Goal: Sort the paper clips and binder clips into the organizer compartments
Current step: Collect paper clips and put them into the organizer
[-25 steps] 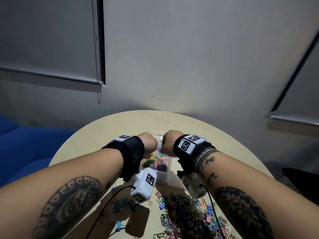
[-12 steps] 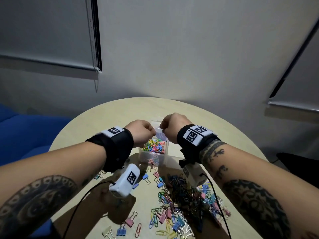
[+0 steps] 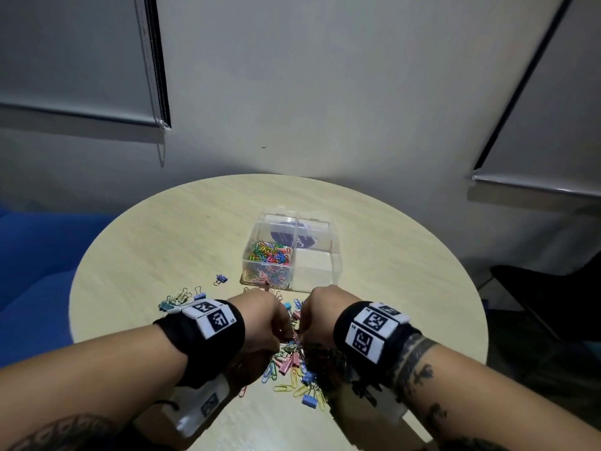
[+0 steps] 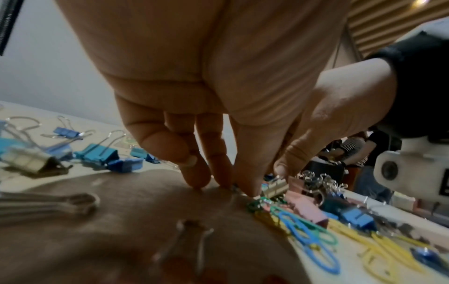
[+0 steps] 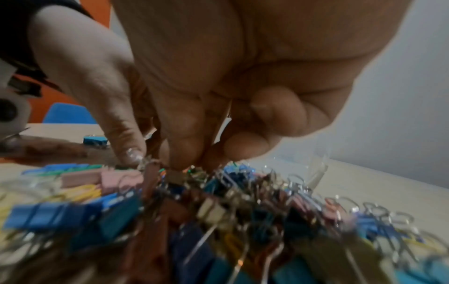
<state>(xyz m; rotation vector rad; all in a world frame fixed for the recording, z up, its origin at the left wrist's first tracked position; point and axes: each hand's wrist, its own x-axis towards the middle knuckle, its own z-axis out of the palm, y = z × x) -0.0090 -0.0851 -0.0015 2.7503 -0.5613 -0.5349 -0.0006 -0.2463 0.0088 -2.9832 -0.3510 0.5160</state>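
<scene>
A clear organizer point(image 3: 335, 255) stands past the middle of the round table point(image 3: 162, 229). Its left compartment holds coloured paper clips point(image 3: 270, 258); the right compartment point(image 3: 317, 268) looks bare. A mixed pile of paper clips and binder clips point(image 3: 292, 362) lies in front of it. Both hands are down on this pile, side by side. My left hand point(image 3: 276, 323) points its straight fingers point(image 4: 218, 173) down, tips on the table at the pile's edge. My right hand point(image 3: 309, 320) bunches thumb and fingertips point(image 5: 179, 163) on the pile's top, outer fingers curled. What lies between them is hidden.
Several loose binder clips point(image 3: 182, 299) lie left of the pile, and one blue binder clip point(image 3: 222, 279) sits near the organizer's left corner. A grey wall stands close behind the table. There is a blue seat point(image 3: 32, 271) at left and a dark chair point(image 3: 536, 304) at right.
Both hands have drawn back from over the organizer and dropped onto the pile. The head view has tipped down, so the organizer now shows whole.
</scene>
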